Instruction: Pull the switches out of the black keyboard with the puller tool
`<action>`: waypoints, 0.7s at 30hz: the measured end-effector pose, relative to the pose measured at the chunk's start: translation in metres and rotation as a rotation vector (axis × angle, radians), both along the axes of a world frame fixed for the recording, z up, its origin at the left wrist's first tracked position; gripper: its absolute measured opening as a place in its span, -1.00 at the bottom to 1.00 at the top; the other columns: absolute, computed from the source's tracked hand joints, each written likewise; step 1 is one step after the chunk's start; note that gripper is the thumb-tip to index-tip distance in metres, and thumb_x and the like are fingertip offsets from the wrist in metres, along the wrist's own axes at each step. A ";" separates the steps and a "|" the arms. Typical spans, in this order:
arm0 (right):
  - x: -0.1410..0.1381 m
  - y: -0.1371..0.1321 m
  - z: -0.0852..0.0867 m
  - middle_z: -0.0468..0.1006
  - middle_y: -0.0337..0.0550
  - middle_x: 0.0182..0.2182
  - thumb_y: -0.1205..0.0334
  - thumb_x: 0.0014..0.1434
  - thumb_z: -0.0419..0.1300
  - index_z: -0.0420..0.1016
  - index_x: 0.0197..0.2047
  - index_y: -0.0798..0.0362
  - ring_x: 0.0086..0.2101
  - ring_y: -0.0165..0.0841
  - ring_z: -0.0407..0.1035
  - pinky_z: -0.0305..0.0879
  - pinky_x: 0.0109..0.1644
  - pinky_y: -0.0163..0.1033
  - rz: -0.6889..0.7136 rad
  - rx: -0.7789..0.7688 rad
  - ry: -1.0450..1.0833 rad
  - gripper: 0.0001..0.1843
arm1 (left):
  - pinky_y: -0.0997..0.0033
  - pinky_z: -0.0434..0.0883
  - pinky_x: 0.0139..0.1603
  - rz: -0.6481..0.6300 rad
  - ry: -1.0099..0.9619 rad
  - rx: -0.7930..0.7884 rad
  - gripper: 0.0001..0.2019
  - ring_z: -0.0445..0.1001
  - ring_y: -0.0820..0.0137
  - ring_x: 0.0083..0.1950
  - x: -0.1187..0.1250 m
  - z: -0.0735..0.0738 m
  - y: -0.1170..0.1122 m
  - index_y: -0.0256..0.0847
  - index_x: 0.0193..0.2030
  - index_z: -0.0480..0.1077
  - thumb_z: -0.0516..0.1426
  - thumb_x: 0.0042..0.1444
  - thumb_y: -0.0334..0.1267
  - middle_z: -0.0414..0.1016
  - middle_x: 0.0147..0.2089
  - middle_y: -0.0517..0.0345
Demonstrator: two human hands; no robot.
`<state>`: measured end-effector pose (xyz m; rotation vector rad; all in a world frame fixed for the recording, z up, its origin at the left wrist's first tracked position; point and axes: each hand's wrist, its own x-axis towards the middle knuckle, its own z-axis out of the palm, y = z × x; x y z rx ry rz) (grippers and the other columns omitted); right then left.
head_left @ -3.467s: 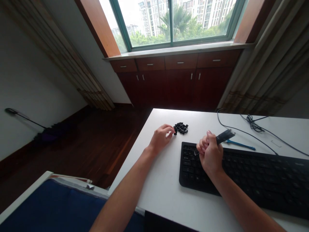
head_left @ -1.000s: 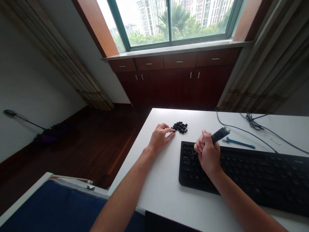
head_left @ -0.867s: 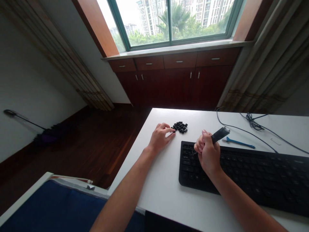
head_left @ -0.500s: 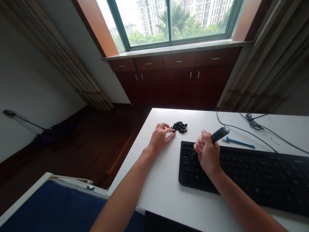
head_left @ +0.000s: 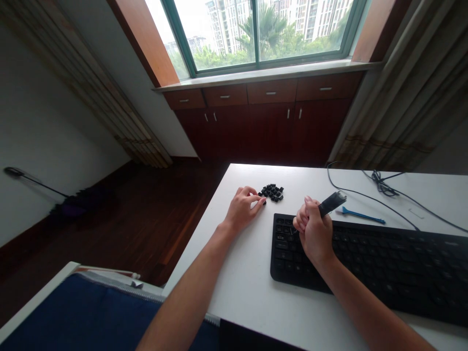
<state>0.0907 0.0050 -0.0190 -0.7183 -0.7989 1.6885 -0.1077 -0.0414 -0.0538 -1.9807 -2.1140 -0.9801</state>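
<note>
Keycaps [head_left: 272,192] lie heaped on the white tabletop [head_left: 252,287]; the left hand [head_left: 241,209] curls just beside them, its grip unclear; the right hand [head_left: 313,231] clamps a black keycap puller [head_left: 332,203] over the black keyboard [head_left: 365,273].

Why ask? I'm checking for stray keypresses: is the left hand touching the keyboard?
Apart. The head view shows the left hand with white tabletop plainly visible between it and the keyboard.

Legends on the black keyboard [head_left: 365,273] are unreadably small
</note>
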 end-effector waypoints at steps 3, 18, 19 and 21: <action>0.000 0.000 -0.001 0.07 -0.46 -0.68 0.15 0.23 0.28 0.11 -0.57 0.01 -0.68 -0.57 -0.07 -0.06 -0.65 -0.37 0.004 -0.002 0.000 -0.52 | 0.18 0.46 0.04 0.045 -0.008 0.015 -0.80 0.42 0.25 -0.05 -0.001 0.001 0.001 -0.11 -0.12 0.60 0.15 0.32 -0.13 0.49 -0.11 0.05; 0.001 0.000 -0.001 0.08 -0.46 -0.69 0.11 0.23 0.28 0.12 -0.57 0.01 -0.68 -0.56 -0.06 -0.03 -0.64 -0.37 0.011 0.016 -0.018 -0.52 | 0.33 0.40 -0.22 0.060 -0.039 -0.037 -0.82 0.47 0.33 -0.26 0.004 0.005 -0.002 -0.09 -0.20 0.58 0.18 0.27 -0.10 0.47 -0.34 0.15; 0.001 0.000 -0.001 0.08 -0.46 -0.69 0.12 0.23 0.28 0.12 -0.57 0.01 -0.68 -0.56 -0.06 -0.03 -0.64 -0.37 0.011 0.013 -0.018 -0.52 | 0.34 0.40 -0.23 0.056 -0.038 -0.040 -0.83 0.47 0.34 -0.26 0.004 0.005 -0.002 -0.08 -0.18 0.59 0.20 0.25 -0.11 0.47 -0.34 0.15; 0.001 0.000 0.000 0.08 -0.46 -0.69 0.13 0.23 0.28 0.12 -0.57 0.01 -0.68 -0.57 -0.06 -0.04 -0.64 -0.37 0.009 0.010 -0.016 -0.52 | 0.34 0.39 -0.23 0.052 -0.037 -0.043 -0.85 0.47 0.34 -0.25 0.004 0.005 -0.002 -0.06 -0.14 0.59 0.21 0.23 -0.13 0.46 -0.35 0.16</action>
